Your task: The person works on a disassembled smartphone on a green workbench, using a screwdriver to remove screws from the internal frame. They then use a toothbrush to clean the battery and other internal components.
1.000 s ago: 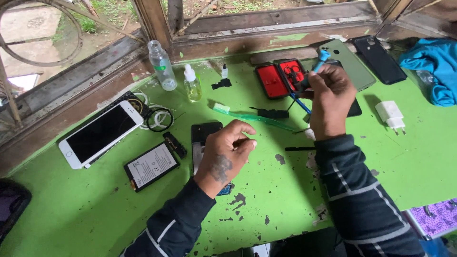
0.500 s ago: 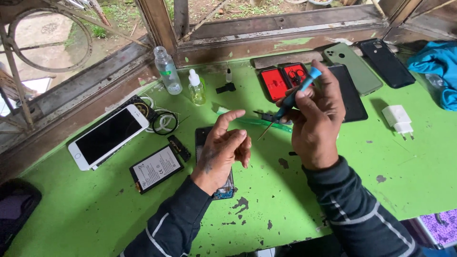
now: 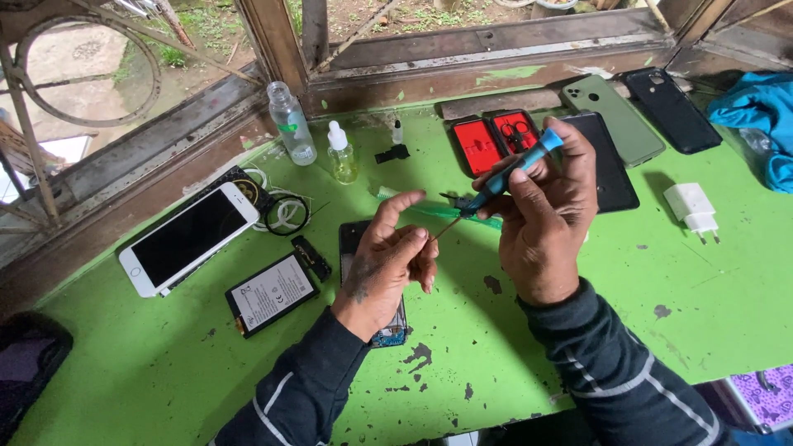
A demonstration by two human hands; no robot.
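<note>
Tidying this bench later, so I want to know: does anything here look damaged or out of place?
The green table has paint chipped off in dark patches, mostly near the front edge. A battery lies loose beside the white phone. An opened phone lies under the left hand; the right hand holds a screwdriver.

Two hands: left hand (image 3: 384, 264), right hand (image 3: 545, 215). One blue-handled screwdriver (image 3: 504, 175) in the right hand. Phones on the green worktop (image 3: 578, 355): five. One white phone (image 3: 188, 238), one green phone (image 3: 615, 118), one black phone (image 3: 669, 97) at far right, one dark phone (image 3: 611, 169) beside the red case, one opened phone (image 3: 388, 330) under the left hand. One loose battery (image 3: 271, 292). Two bottles: one clear bottle (image 3: 291, 124), one small dropper bottle (image 3: 342, 154). One open red tool case (image 3: 493, 140). One white charger plug (image 3: 694, 208). One blue cloth (image 3: 760, 111). One green tweezers (image 3: 429, 213), partly hidden.
</note>
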